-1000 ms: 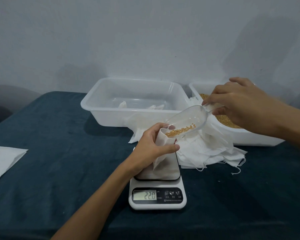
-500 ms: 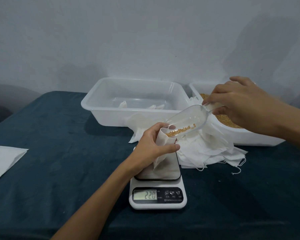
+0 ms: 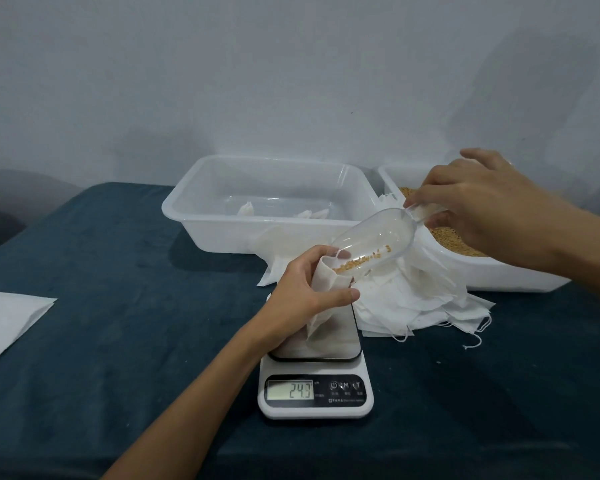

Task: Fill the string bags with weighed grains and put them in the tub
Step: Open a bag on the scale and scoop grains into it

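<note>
Fewer grains (image 3: 352, 266) sit in the scoop (image 3: 374, 240) now — right hand (image 3: 478, 206) pinches its handle; left hand (image 3: 305, 292) grips the limp, light bag (image 3: 323, 289) at its mouth on the scale (image 3: 314, 386).

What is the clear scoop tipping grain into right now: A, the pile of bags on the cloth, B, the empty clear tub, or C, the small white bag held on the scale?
C: the clear scoop has its mouth at the open top of the small white bag, which the left hand holds on the scale.

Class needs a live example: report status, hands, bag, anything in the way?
Left hand grips bag on scale. Right hand tips scoop, grains entering. Display 24-something. Nothing blocking.
</note>
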Tool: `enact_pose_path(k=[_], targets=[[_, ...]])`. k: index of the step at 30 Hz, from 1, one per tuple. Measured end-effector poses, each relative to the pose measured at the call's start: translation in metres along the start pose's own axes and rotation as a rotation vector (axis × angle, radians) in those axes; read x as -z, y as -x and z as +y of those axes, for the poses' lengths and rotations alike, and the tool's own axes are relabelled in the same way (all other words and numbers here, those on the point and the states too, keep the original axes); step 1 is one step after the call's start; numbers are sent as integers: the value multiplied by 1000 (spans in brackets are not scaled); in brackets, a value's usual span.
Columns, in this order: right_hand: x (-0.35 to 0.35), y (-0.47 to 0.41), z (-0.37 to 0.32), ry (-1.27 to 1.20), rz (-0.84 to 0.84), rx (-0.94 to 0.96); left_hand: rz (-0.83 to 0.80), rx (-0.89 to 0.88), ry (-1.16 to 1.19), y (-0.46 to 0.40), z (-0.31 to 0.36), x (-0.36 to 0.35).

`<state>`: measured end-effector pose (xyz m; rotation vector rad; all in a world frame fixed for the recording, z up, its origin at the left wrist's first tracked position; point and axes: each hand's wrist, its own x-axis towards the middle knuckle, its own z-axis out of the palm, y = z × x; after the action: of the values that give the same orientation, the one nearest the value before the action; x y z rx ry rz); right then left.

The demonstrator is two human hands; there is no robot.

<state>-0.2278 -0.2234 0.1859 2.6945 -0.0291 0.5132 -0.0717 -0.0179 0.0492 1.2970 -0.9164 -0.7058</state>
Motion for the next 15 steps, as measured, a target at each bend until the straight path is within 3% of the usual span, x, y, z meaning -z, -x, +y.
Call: enact_pose_path(k=[15], targets=[[5, -2, -3, -22, -25, -25, -4, -8, 24, -1, -2, 0]])
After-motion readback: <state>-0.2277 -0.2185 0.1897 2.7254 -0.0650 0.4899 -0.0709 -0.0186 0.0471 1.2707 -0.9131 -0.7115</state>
